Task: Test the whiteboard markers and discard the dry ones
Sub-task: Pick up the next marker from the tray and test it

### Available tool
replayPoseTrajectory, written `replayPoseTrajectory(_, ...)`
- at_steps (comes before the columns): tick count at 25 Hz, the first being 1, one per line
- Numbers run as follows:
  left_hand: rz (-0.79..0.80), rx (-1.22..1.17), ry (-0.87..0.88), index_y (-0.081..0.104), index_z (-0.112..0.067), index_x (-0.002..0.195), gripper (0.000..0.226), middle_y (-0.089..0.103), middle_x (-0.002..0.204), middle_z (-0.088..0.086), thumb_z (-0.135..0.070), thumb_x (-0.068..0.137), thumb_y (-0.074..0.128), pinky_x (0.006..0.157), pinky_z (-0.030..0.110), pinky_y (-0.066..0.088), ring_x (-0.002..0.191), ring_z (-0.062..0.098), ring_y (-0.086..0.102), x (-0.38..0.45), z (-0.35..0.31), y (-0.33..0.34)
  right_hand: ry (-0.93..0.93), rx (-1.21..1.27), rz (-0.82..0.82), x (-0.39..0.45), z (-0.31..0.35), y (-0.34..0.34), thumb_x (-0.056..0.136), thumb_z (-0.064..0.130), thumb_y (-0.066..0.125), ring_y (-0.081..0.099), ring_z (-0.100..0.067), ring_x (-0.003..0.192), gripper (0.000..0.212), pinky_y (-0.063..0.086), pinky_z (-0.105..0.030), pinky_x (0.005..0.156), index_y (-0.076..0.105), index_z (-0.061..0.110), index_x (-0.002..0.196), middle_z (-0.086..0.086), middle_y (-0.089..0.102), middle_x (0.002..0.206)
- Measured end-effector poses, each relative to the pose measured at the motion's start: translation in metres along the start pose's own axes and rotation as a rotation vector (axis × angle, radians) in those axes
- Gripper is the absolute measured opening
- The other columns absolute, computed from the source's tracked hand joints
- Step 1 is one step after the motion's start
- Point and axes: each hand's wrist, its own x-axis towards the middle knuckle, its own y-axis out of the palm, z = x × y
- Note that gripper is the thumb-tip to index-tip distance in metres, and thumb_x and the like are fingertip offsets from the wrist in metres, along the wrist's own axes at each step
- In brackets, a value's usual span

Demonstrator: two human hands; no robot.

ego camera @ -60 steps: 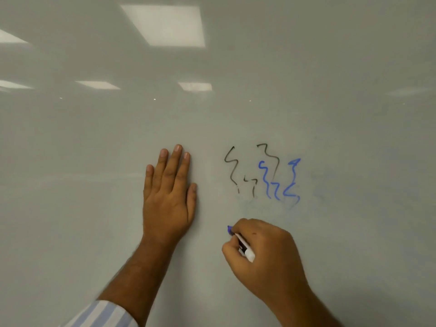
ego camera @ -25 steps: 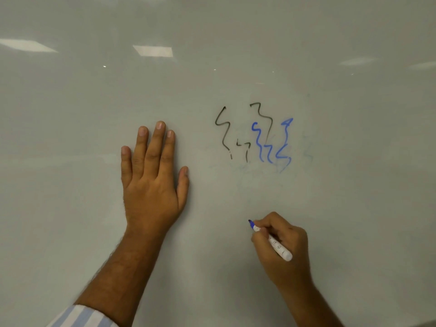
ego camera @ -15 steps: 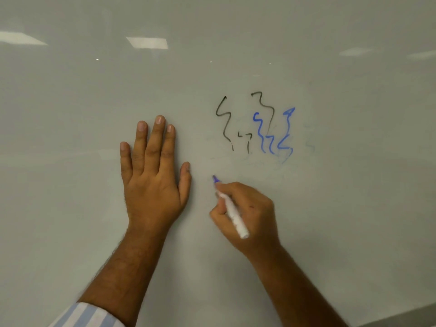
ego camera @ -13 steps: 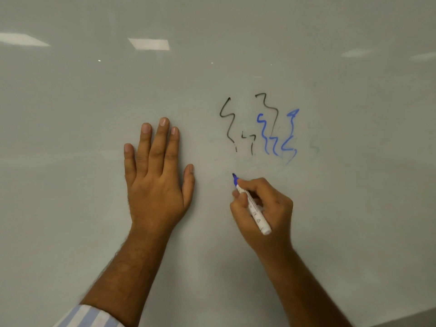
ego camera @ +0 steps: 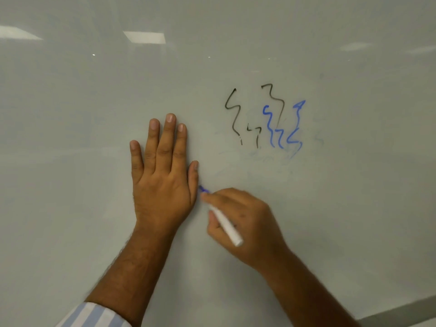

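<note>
Whiteboard (ego camera: 94,208): fills the frame, with ceiling lights reflected along the top. Left hand (ego camera: 162,182): centre-left, flat on the board, fingers straight and together, thumb out to the right; striped sleeve (ego camera: 92,315) at the lower left edge. Right hand (ego camera: 245,223): lower centre, blurred, fingers curled around 1 white marker (ego camera: 225,224); its blue tip (ego camera: 203,189) sits just beside the left thumb. Scribbles: black (ego camera: 233,114) and blue (ego camera: 283,128) squiggles, upper right of centre.

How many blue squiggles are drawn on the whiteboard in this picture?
2. One blue squiggle overlaps the rightmost black squiggle; the other blue squiggle is furthest right. The marker has left no clear new line.
</note>
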Motion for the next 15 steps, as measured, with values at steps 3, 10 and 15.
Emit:
replayPoseTrajectory(3, 0.003, -0.007, 0.046, 0.018, -0.011, 0.168, 0.064, 0.013, 0.175, 0.01, -0.034, 0.112, 0.04, 0.132, 0.054, 0.004, 0.163, 0.029, 0.007, -0.003, 0.002, 0.001, -0.011, -0.034, -0.042, -0.004, -0.005, 0.007, 0.086, 0.007, 0.069, 0.072, -0.025, 0.08, 0.029, 0.061, -0.034, 0.078, 0.081, 0.007, 0.112, -0.007, 0.076, 0.095)
replayPoseTrajectory(10, -0.03, -0.146, 0.239, 0.039, -0.007, 0.16, 0.066, 0.032, 0.17, 0.011, 0.009, 0.097, 0.049, 0.131, 0.049, 0.02, 0.16, 0.028, 0.027, -0.01, 0.006, -0.005, 0.339, 0.209, -0.115, -0.034, -0.011, -0.021, 0.081, 0.003, 0.07, 0.074, -0.015, 0.077, 0.028, 0.059, -0.034, 0.064, 0.083, 0.015, 0.102, 0.005, 0.077, 0.09)
replayPoseTrajectory(15, -0.09, -0.293, 0.276, 0.064, -0.006, 0.142, 0.051, 0.054, 0.156, 0.009, 0.017, 0.097, 0.054, 0.124, 0.046, 0.037, 0.149, 0.026, 0.047, -0.017, 0.01, -0.003, 0.487, 0.452, -0.099, -0.032, -0.004, -0.036, 0.086, 0.006, 0.07, 0.077, -0.027, 0.078, 0.034, 0.063, -0.044, 0.068, 0.073, 0.023, 0.115, 0.001, 0.08, 0.095)
